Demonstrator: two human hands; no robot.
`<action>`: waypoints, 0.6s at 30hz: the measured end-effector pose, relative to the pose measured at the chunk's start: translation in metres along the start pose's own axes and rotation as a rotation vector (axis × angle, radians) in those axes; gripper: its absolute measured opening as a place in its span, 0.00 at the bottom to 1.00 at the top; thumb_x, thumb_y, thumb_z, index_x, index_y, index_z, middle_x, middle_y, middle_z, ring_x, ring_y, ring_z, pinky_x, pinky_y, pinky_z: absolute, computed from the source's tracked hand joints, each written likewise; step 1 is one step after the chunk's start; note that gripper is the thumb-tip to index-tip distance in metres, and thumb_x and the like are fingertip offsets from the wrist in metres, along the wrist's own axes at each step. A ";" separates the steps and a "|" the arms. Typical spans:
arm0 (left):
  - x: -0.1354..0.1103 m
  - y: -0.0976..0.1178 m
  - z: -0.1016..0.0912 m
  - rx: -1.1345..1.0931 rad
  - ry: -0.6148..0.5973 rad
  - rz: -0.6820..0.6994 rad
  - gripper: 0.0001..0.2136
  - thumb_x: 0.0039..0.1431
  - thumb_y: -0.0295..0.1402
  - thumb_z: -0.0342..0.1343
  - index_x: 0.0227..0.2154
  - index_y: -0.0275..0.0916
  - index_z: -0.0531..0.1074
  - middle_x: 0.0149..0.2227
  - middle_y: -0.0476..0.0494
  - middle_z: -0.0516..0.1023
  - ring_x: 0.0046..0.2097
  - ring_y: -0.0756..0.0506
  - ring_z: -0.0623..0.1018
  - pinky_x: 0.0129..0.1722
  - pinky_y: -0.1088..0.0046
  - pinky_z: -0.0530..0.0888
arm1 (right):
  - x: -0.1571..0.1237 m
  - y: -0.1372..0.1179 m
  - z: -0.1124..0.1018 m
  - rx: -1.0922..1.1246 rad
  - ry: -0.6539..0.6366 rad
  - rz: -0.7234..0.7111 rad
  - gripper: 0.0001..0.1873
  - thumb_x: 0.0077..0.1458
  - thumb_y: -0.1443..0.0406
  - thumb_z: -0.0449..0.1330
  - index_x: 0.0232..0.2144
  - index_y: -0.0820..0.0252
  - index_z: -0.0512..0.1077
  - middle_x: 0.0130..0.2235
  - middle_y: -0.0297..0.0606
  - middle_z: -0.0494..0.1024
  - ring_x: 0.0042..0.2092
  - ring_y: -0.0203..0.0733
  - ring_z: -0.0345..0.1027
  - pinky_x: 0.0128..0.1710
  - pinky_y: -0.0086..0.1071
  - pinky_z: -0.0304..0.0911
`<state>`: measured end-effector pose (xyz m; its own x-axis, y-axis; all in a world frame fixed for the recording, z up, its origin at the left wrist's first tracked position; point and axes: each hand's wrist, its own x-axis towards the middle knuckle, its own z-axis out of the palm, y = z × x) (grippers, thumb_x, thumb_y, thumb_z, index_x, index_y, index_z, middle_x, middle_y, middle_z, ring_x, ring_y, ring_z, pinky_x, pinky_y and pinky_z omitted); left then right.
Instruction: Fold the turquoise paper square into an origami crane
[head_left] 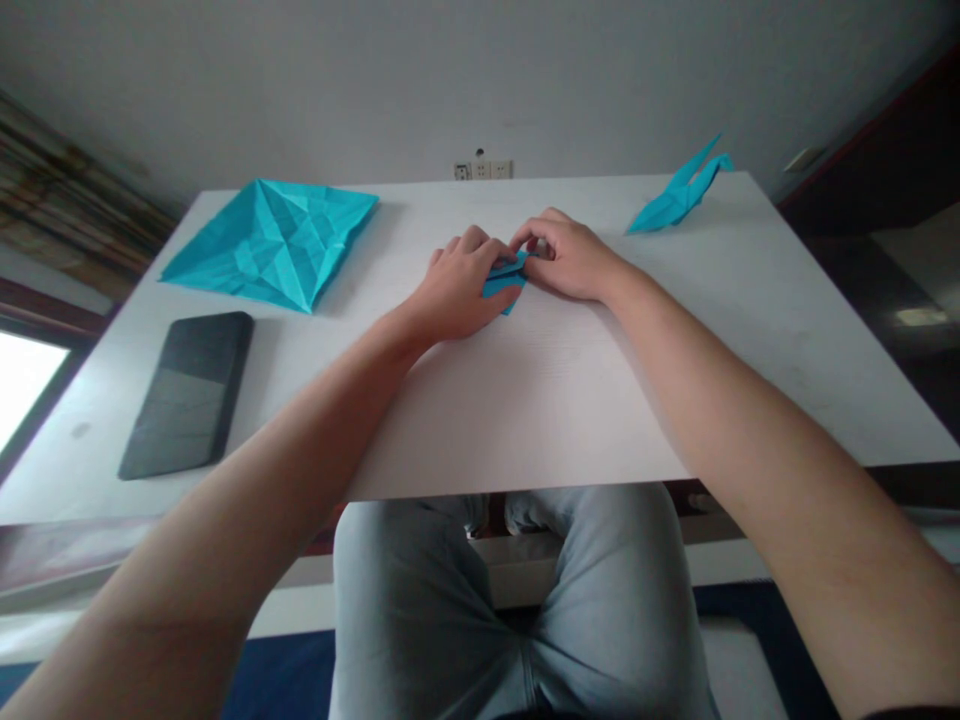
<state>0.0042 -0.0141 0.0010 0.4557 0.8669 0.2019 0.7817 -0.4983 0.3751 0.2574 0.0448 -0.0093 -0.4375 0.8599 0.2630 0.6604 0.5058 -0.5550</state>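
Between my hands, at the middle of the white table, lies a small piece of folded blue paper [504, 286]. My left hand [466, 287] is over its left side, with the thumb along the near edge and the fingers on the far part. My right hand [564, 256] pinches its right end between thumb and fingers. Part of the paper is hidden under the fingers, so its full shape does not show.
An opened, creased blue paper sheet [281, 245] lies at the back left. A dark phone [191, 390] rests in front of it. A folded blue paper crane [679, 195] stands at the back right of the white table [517, 420]. Wall sockets [482, 170] show behind.
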 end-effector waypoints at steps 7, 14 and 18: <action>0.000 -0.001 0.000 -0.005 0.005 0.010 0.22 0.78 0.42 0.64 0.70 0.48 0.83 0.72 0.29 0.82 0.74 0.22 0.80 0.77 0.32 0.77 | 0.000 0.000 -0.001 0.005 0.005 0.002 0.12 0.69 0.54 0.76 0.52 0.45 0.91 0.57 0.44 0.90 0.54 0.60 0.83 0.60 0.54 0.80; 0.000 0.002 -0.001 -0.013 0.000 -0.002 0.22 0.77 0.40 0.64 0.70 0.46 0.83 0.72 0.28 0.82 0.74 0.21 0.80 0.78 0.30 0.76 | 0.000 0.000 -0.001 0.007 0.007 0.002 0.13 0.68 0.55 0.76 0.52 0.46 0.91 0.58 0.44 0.90 0.54 0.61 0.83 0.62 0.56 0.80; -0.001 0.001 -0.001 -0.008 0.003 0.004 0.22 0.77 0.40 0.64 0.70 0.46 0.83 0.72 0.28 0.83 0.73 0.21 0.80 0.78 0.31 0.76 | 0.000 -0.002 -0.001 0.003 -0.002 0.002 0.13 0.67 0.56 0.76 0.52 0.45 0.91 0.58 0.44 0.90 0.54 0.61 0.83 0.62 0.57 0.80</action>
<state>0.0039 -0.0150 0.0024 0.4576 0.8649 0.2063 0.7762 -0.5018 0.3817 0.2571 0.0443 -0.0074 -0.4371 0.8608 0.2606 0.6592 0.5037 -0.5583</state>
